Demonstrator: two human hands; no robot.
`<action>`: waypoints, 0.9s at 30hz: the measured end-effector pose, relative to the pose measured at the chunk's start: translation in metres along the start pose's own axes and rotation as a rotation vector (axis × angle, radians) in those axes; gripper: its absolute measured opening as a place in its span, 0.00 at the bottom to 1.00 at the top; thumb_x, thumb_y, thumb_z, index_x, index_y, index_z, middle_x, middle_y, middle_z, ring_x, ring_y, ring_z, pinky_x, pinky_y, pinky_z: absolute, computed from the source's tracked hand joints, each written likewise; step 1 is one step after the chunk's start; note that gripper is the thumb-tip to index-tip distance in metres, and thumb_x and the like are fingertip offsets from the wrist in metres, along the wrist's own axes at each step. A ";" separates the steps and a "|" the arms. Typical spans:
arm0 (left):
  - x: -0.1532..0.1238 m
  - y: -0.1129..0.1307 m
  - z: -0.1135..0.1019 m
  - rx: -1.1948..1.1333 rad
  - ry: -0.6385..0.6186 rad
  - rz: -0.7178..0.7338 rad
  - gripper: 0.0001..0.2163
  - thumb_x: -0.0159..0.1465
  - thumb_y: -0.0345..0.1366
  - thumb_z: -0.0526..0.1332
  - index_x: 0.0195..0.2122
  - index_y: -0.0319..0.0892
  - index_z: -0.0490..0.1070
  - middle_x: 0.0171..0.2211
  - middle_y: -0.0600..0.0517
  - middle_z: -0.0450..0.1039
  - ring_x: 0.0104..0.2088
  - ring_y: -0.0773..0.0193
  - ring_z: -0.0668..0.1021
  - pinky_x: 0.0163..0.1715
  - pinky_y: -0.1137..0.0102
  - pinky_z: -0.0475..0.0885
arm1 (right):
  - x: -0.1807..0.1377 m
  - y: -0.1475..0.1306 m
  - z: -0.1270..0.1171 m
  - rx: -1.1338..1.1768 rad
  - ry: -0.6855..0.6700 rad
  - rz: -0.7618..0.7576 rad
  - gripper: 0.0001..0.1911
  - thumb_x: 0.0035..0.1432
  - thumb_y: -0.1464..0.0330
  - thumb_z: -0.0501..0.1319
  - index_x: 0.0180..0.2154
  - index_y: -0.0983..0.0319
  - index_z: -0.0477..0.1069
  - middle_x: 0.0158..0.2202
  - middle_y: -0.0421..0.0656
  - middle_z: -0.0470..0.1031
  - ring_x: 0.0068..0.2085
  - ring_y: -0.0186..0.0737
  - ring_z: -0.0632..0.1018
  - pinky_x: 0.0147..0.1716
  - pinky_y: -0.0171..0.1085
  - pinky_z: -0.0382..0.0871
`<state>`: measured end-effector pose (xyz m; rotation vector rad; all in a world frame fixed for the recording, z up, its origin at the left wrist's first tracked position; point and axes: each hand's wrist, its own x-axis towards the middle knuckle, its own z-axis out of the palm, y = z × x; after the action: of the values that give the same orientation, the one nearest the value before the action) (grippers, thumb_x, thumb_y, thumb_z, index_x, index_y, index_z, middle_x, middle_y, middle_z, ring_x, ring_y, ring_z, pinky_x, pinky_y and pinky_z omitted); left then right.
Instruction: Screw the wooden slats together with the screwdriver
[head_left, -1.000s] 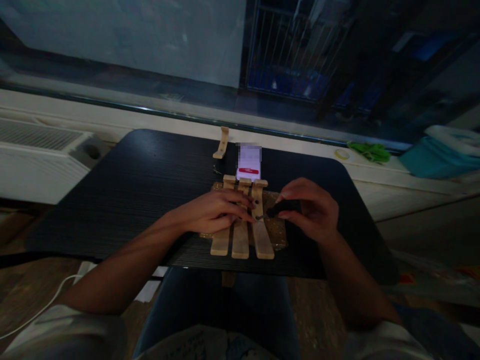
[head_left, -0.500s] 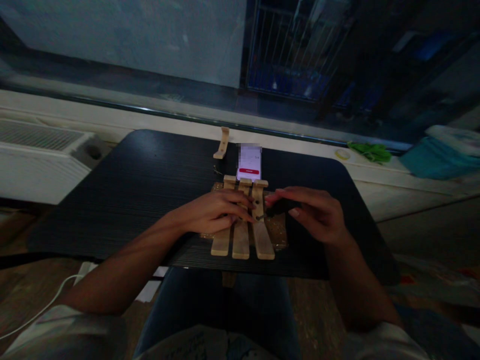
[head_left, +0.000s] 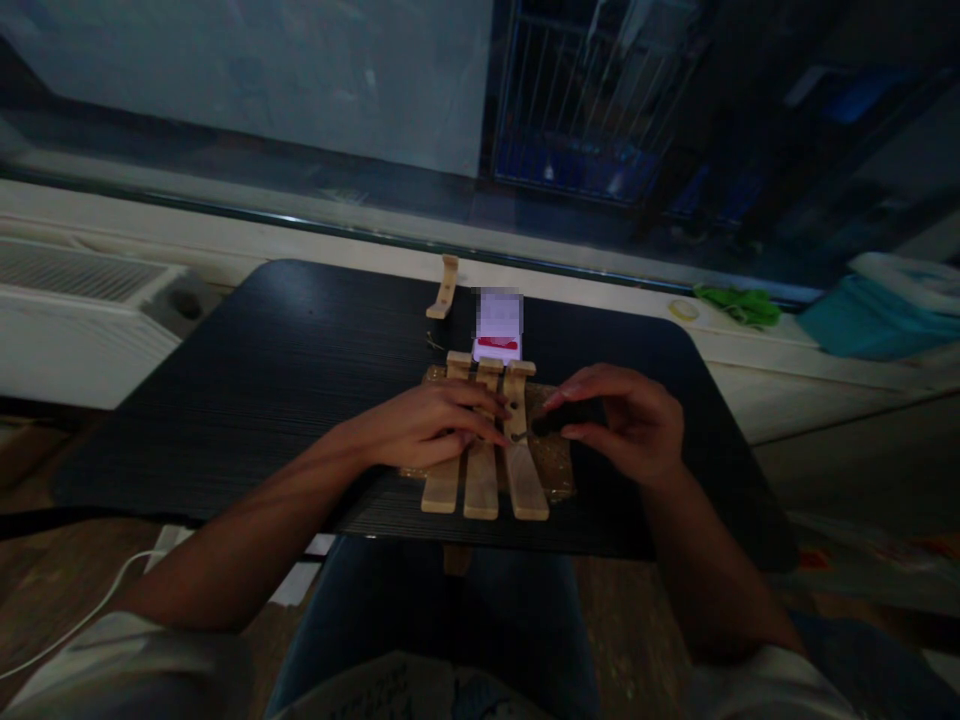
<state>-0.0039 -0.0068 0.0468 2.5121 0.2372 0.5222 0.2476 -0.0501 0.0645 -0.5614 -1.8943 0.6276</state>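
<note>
Three pale wooden hook-ended pieces lie side by side: a left one (head_left: 441,490), a middle one (head_left: 481,490) and a right one (head_left: 527,485). Under them is a brown, shiny wrapped slab (head_left: 559,470). My left hand (head_left: 431,425) rests palm down across the left and middle pieces, fingers spread, their tips reaching the right piece. That piece has dark holes, and a small thin dark bit, perhaps a screw, lies near the fingertips. Just right of it hovers my right hand (head_left: 626,420), thumb and fingers curved apart; the dark patch between them may be shadow.
A lit phone (head_left: 499,345) lies behind the pieces on the black table (head_left: 322,360). Another wooden hook (head_left: 445,288) and a small twig-like bit (head_left: 434,341) are farther back. A radiator (head_left: 82,310) stands left; a teal container (head_left: 870,310) sits on the sill at right.
My right hand has shifted slightly right, away from the right wooden piece, and its thumb and fingers have changed pose. My left hand stays in place.
</note>
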 end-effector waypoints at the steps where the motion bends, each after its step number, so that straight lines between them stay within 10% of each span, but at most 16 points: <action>1: 0.000 0.000 0.000 0.000 0.002 0.001 0.20 0.60 0.25 0.51 0.49 0.43 0.75 0.52 0.44 0.72 0.54 0.57 0.73 0.55 0.58 0.68 | 0.000 0.000 0.001 -0.008 0.013 -0.008 0.20 0.48 0.74 0.70 0.44 0.56 0.74 0.35 0.40 0.80 0.36 0.38 0.80 0.35 0.38 0.75; 27: 0.002 0.003 -0.002 0.003 -0.003 0.007 0.20 0.60 0.24 0.50 0.48 0.41 0.75 0.50 0.44 0.73 0.53 0.58 0.73 0.54 0.60 0.68 | 0.000 -0.007 -0.006 0.016 -0.113 0.096 0.21 0.58 0.72 0.62 0.54 0.54 0.69 0.45 0.42 0.81 0.43 0.40 0.82 0.42 0.42 0.78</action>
<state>-0.0027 -0.0075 0.0501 2.5174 0.2283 0.5210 0.2522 -0.0544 0.0708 -0.6208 -1.9750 0.7492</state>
